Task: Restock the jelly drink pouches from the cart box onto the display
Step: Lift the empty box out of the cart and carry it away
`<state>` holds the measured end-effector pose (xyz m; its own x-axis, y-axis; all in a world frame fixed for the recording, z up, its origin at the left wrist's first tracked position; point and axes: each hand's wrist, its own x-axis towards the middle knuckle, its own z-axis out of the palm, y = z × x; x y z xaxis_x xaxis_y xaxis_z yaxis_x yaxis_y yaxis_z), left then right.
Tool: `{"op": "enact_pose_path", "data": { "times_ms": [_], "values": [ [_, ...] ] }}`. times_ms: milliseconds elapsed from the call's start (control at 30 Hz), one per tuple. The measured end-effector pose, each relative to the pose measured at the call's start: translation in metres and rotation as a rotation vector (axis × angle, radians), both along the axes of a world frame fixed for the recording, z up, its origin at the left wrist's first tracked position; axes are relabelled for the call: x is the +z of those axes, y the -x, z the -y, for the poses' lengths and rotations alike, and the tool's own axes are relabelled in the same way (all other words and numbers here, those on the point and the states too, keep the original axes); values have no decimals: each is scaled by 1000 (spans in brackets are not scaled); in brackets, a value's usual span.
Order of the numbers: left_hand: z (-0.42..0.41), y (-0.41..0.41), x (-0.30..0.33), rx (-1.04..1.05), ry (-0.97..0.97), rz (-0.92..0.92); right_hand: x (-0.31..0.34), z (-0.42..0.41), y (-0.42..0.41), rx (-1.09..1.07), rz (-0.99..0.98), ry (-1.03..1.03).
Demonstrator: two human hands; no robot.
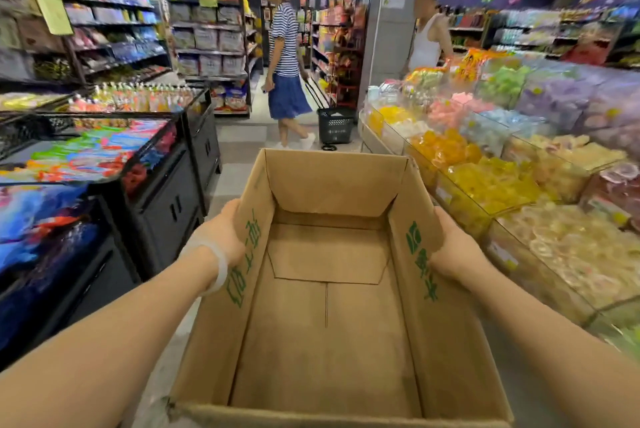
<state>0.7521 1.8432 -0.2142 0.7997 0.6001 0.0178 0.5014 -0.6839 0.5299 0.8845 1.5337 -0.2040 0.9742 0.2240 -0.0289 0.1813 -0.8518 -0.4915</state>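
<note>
- Basically the box [325, 289] looks empty: bare cardboard floor, no pouches left inside, so I'd judge the unloading done or nearly so.
- What's left, prob: get rid of the box, or fetch more stock. No cart visible under it.
- Jelly drink pouches [138, 98]: rows of upright, capped pouches in pinks/oranges/yellows sit on the black display [194, 129] far left, well apart from the box. Blurry, so can't tell if the rows are full.
- Box itself: plain brown corrugated, flaps open, green print on both side flaps, bottom seam showing.
- Left hand [221, 237] grips the left side flap from outside, fingers curled over its edge; white band on the wrist.
- Right hand [453, 247] grips the right flap the same way.
- Aisle ahead: two people, a black basket [335, 126] on the floor, candy bins [485, 192] to the right.
</note>
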Motion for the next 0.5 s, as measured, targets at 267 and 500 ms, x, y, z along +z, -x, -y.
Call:
{"op": "enact_pose_path", "data": {
  "times_ms": [267, 500],
  "values": [
    [-111, -195, 21, -64, -18, -37, 15, -103, -167, -83, -6, 12],
    [-188, -351, 3, -95, 18, -25, 10, -182, -324, -79, -3, 27]
  ]
}}
